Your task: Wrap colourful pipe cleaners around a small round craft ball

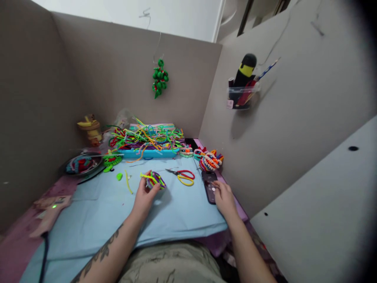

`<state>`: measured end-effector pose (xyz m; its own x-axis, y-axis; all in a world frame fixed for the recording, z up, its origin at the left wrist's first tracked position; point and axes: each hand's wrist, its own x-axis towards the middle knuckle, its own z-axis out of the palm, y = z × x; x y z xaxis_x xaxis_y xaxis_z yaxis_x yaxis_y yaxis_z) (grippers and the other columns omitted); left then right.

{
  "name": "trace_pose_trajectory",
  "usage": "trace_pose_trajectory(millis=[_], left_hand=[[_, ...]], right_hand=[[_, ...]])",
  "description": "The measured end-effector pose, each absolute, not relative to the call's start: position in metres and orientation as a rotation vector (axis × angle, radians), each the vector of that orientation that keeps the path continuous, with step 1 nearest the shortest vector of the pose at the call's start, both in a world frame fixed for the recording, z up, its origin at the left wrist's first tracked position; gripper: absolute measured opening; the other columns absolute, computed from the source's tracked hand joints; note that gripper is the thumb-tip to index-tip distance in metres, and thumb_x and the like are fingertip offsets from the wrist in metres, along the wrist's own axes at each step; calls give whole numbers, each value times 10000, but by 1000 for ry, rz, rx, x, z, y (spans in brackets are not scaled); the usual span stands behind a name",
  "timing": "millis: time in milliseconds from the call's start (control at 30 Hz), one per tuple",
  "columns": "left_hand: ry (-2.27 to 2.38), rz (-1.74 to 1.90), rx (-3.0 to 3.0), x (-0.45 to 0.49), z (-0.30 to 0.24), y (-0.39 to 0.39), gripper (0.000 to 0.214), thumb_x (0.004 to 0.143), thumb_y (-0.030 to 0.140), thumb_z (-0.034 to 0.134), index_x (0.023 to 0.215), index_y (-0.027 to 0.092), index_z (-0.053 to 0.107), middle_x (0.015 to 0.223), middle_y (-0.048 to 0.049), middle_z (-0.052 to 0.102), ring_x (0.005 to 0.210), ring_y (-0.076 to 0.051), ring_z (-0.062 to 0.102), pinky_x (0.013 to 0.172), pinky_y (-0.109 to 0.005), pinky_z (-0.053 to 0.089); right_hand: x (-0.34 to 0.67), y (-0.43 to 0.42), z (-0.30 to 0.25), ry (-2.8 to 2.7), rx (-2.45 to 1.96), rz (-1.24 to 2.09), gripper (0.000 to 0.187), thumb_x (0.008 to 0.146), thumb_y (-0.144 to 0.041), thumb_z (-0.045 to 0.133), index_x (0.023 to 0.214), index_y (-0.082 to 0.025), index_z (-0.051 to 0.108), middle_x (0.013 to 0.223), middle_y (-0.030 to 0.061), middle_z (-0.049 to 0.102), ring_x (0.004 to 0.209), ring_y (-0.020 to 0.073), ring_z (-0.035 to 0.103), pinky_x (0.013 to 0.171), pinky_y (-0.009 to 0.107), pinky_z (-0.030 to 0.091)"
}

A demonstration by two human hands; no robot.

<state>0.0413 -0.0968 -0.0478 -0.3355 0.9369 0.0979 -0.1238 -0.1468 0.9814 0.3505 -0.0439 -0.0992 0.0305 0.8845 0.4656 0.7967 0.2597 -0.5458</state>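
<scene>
My left hand (146,192) is closed around a small rounded piece of coiled pipe cleaners (156,180), purple, green and yellow, held just above the blue cloth. A bright yellow strand sticks out to its left. My right hand (225,197) reaches over a dark phone (210,188) lying flat at the right side, its fingertips on the lit screen; the hand grips nothing. Between the hands lie scissors (184,177) with one red and one yellow handle loop, blades pointing left. Left of my left hand are a loose yellow pipe cleaner (128,182) and a green piece (119,177).
A blue tray (150,153) heaped with pipe cleaners stands at the back. Coiled colourful figures (210,160) sit behind the phone. At left are a round dish (84,164) and a pink hot glue gun (53,210) with a green light and cord. Grey partitions (126,70) enclose the table.
</scene>
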Motion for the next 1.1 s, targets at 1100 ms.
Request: trace_pose_trajectory(millis=[1100], left_hand=[[1613,1431,1852,40,-63,-92,543,729,325,638,1237,223,474,1202,-98,540,1141,-259,498,920,-404,437]], right_hand=[[182,-55,-42,-1820,-851,763,101,770,-181,563,672,-198,579,722,4,557,762,157,520,725,287,417]])
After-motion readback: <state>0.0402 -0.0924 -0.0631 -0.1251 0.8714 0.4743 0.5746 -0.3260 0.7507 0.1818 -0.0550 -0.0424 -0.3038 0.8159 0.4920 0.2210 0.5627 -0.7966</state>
